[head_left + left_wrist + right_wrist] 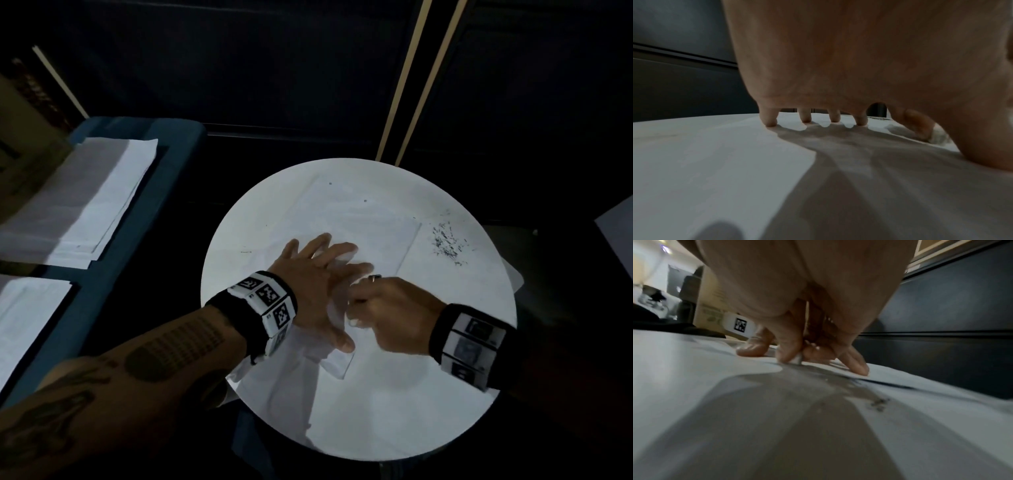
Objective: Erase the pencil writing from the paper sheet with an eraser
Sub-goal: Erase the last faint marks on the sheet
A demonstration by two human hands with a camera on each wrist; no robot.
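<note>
Pressing flat with spread fingers, the left hand [317, 284] pins the paper sheet [359, 219] at centre frame on the round white table [376, 428], while the right hand [394, 313] pinches a small white eraser [798, 359] against it. Rubbing too hard toward the sheet's loose edge could crease or tear it. No legible writing or brand; eraser crumbs [447, 241] lie at right.

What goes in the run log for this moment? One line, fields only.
phase: erasing | left hand: flat, pressing paper sheet | right hand: pinching eraser on sheet | eraser crumbs: on table
</note>
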